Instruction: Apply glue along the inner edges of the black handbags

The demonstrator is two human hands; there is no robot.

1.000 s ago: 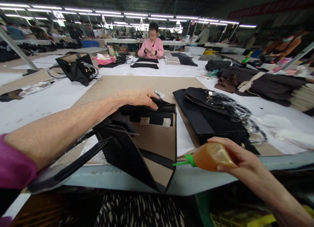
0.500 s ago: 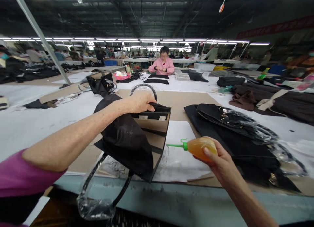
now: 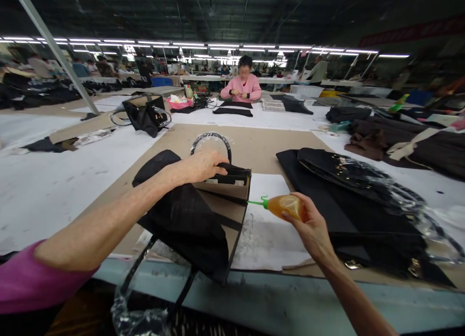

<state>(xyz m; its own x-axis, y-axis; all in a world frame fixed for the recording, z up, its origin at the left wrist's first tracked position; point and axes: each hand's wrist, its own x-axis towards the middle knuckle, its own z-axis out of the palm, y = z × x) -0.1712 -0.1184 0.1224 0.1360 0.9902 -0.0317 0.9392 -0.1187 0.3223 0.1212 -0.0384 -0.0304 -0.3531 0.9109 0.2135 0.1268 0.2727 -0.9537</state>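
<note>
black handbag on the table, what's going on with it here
A person's left grip holds the black handbag by its upper edge, with the open end facing right. The right grip holds a squeeze bottle of amber liquid, its green nozzle pointed at the bag's open edge; whether the tip touches is unclear. Across the table, a co-worker in pink sits behind black pieces.

Head-worn view, facing forward-down, close above worktable (image 3: pixel 269 290)
</note>
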